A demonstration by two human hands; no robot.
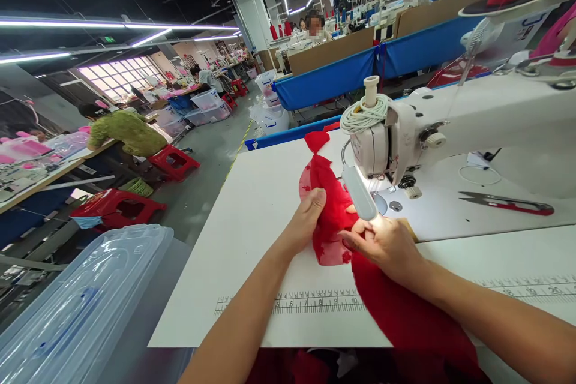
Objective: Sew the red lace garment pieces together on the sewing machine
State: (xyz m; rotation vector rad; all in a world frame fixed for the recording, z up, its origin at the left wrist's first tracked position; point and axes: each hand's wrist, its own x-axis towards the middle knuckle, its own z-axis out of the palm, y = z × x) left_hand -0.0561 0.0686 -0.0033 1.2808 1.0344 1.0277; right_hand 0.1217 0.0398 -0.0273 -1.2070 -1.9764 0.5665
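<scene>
Red fabric (330, 204), with sheer pinkish parts, lies on the white sewing table left of the sewing machine (373, 144). My left hand (308, 219) grips its left edge, thumb on top and fingers underneath. Close to the needle area, my right hand (389, 246) has its fingers curled on the fabric's right side, thumb and index near each other. From under that hand a darker red length of fabric (405, 306) runs down over the table's front edge. A small lamp (360, 192) on the machine shines on the right hand and partly hides the needle.
Thread snips (506, 203) lie on the machine bed at the right. A printed ruler (315, 301) crosses the white tabletop (252, 222) near its front. A lidded plastic box (85, 288) stands to the left, with red stools (117, 207) beyond. Other people sit at machines farther back.
</scene>
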